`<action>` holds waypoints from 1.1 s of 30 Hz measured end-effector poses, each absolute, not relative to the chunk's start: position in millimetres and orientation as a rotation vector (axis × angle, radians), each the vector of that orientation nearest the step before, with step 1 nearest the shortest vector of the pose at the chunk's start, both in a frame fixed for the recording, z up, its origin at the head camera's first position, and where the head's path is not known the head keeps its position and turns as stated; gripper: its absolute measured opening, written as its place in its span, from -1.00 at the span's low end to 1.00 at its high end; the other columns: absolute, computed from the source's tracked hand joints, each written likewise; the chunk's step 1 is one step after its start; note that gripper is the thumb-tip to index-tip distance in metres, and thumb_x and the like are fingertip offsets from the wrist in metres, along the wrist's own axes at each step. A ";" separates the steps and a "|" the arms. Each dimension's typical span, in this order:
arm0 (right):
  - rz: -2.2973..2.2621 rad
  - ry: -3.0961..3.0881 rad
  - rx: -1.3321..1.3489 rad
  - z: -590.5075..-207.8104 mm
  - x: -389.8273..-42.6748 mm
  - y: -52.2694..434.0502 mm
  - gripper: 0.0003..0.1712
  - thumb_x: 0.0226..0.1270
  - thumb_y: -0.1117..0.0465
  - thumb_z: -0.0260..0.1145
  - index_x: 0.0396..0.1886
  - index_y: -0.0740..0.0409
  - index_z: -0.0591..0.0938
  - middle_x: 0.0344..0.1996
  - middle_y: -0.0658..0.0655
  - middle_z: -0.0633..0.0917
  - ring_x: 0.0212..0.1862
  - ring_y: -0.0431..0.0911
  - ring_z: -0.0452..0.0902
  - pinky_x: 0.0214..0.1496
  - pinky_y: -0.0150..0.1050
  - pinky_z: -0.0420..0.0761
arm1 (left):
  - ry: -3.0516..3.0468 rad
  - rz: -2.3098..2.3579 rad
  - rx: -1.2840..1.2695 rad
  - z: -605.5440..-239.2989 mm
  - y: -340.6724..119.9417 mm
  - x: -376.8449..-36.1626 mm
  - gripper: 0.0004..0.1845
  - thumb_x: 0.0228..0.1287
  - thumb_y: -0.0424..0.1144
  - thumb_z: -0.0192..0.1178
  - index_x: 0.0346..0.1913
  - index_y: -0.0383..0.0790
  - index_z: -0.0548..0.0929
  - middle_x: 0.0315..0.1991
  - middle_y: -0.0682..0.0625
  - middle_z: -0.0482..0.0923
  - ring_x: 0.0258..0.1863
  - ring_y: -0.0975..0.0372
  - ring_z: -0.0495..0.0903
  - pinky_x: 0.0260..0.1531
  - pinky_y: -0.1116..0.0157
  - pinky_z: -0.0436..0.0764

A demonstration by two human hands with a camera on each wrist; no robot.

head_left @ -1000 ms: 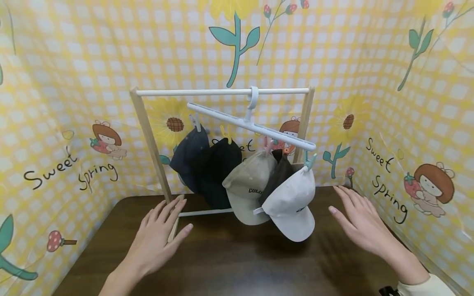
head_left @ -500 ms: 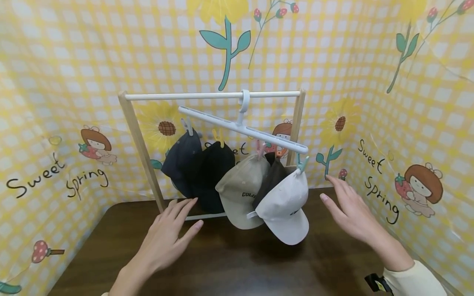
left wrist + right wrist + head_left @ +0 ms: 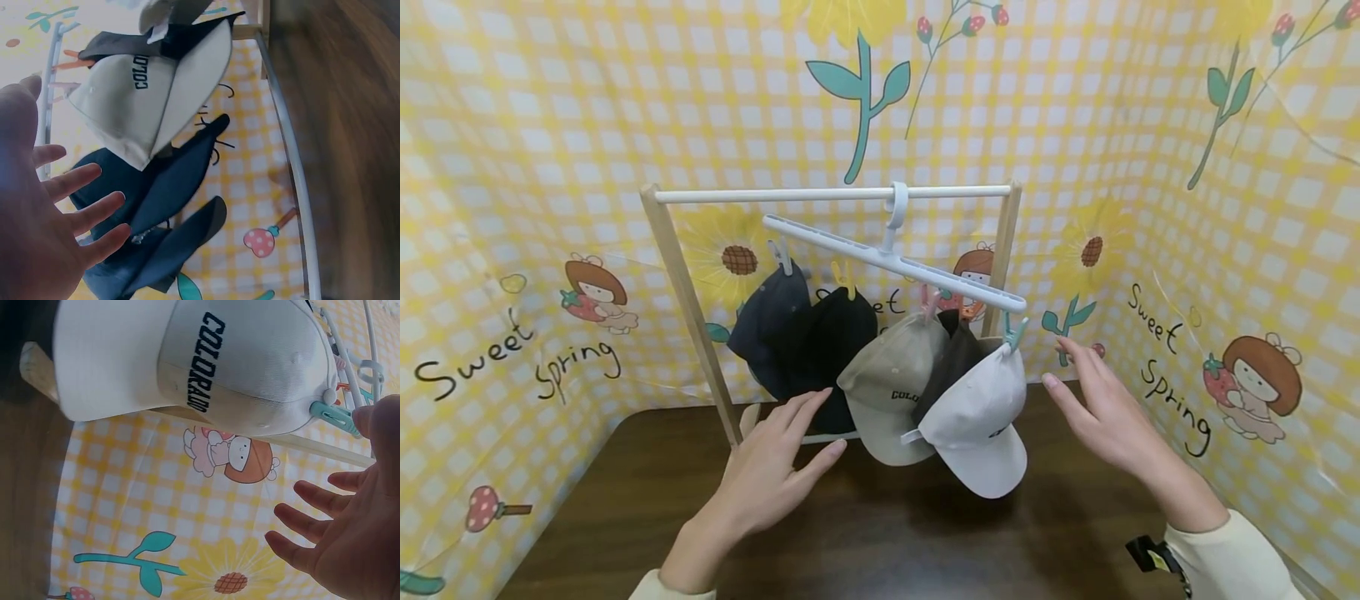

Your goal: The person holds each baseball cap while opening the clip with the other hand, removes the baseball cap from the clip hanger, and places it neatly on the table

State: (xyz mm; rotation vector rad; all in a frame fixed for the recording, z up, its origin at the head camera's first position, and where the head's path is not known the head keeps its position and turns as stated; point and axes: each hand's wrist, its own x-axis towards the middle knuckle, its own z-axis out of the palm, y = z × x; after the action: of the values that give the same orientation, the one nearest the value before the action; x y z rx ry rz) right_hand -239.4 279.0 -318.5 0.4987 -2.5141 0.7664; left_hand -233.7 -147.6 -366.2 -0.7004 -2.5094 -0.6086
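Several baseball caps are clipped to a white hanger (image 3: 887, 257), which tilts down to the right. From the left they are a navy cap (image 3: 767, 321), a black cap (image 3: 823, 346), a beige cap (image 3: 887, 375), a dark brown cap (image 3: 951, 354) mostly covered, and a white cap (image 3: 981, 404) lettered COLORADO. A teal clothespin (image 3: 337, 417) pinches the white cap. My left hand (image 3: 767, 475) hovers before the black cap with fingers spread, holding nothing. To the right of the white cap, my right hand (image 3: 1108, 421) is in the air, fingers extended and touching nothing.
The hanger hooks over the white top rail (image 3: 737, 197) of a rack with wooden side posts (image 3: 692, 317). It stands on a dark wooden table (image 3: 880, 542). Yellow checked cloth (image 3: 1000, 108) surrounds the table at the back and both sides.
My left hand has moved right, from near the rack's left post to in front of the black cap. My right hand has shifted slightly left. The camera view has shifted a little; the caps still hang.
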 end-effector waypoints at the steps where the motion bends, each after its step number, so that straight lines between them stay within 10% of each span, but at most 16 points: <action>1: 0.775 -2.511 0.499 -317.3 -240.0 278.0 -0.30 0.67 -0.02 0.05 0.61 0.18 0.13 0.43 0.36 0.37 0.42 0.34 0.28 0.26 0.41 0.33 | -2.510 -0.615 -0.706 -365.2 -145.7 -234.1 -0.27 0.48 0.32 0.04 0.58 0.17 0.22 0.47 0.13 0.32 0.40 0.10 0.40 0.29 -0.12 0.42; 33: 0.864 -2.449 0.493 -282.7 -255.1 247.7 -0.30 0.67 -0.06 0.01 0.54 0.32 0.21 0.41 0.37 0.38 0.45 0.30 0.26 0.32 0.37 0.30 | -2.503 -0.781 -0.799 -347.6 -93.8 -236.7 -0.22 0.41 0.30 0.15 0.54 -0.01 0.33 0.46 0.08 0.35 0.40 0.11 0.42 0.26 -0.07 0.50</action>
State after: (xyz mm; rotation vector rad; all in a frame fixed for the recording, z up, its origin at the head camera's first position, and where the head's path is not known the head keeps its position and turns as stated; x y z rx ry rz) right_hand -255.1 247.7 -282.7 0.4928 -2.4488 0.8637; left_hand -236.7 -93.8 -347.6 -0.7993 -2.5030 -0.7812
